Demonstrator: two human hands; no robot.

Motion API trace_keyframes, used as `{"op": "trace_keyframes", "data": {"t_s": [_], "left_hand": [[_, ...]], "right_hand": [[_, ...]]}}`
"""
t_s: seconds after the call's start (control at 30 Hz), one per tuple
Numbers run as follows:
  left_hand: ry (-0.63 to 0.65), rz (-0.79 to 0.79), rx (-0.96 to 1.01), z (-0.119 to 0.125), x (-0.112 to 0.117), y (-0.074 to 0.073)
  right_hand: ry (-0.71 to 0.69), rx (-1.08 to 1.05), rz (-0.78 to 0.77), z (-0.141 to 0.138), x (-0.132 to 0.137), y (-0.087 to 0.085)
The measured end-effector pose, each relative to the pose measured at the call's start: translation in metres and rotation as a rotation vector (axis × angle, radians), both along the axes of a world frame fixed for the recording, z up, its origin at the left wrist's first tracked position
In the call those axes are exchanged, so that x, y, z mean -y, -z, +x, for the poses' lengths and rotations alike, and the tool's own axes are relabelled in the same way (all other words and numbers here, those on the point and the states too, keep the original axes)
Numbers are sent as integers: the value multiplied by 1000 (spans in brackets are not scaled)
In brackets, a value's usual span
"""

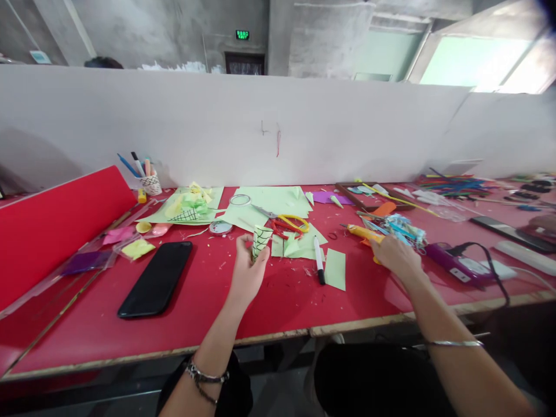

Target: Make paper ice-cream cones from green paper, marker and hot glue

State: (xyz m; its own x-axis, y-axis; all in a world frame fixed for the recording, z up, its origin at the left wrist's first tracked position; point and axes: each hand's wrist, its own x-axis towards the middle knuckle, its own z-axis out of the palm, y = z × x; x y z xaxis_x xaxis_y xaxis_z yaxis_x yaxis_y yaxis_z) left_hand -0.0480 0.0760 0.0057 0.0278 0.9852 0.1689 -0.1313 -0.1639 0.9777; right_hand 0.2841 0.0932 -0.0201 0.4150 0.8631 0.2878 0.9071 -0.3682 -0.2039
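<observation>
Between the fingers and thumb of my left hand (249,263) stands a small pale green paper cone (262,238) with black criss-cross lines, its wide end up. My right hand (397,259) is closed round a yellow hot glue gun (364,233), whose nozzle points left. Just behind the cone lie scissors (289,223) with yellow and red handles, on cut green paper (304,246). A white marker with a black cap (319,260) and a green paper rectangle (335,270) lie between my hands.
A black phone (155,281) lies at left, near a red board (61,231). Behind are a pen cup (150,184), green sheets (264,200) and tape rolls (220,227). At right are a purple power strip (460,266) with cables and coloured sticks (456,185). A white partition (217,127) rises behind.
</observation>
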Motion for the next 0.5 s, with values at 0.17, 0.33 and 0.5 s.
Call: {"op": "trace_keyframes", "data": {"t_s": [0.17, 0.33, 0.5], "left_hand": [[16, -18, -47, 1, 2, 0], [30, -46, 37, 1, 1, -2], [91, -157, 77, 1, 3, -7]], "right_hand": [[20, 6, -36, -15, 2, -3], [-45, 28, 89, -33, 17, -28], [-185, -109, 305, -71, 26, -50]]}}
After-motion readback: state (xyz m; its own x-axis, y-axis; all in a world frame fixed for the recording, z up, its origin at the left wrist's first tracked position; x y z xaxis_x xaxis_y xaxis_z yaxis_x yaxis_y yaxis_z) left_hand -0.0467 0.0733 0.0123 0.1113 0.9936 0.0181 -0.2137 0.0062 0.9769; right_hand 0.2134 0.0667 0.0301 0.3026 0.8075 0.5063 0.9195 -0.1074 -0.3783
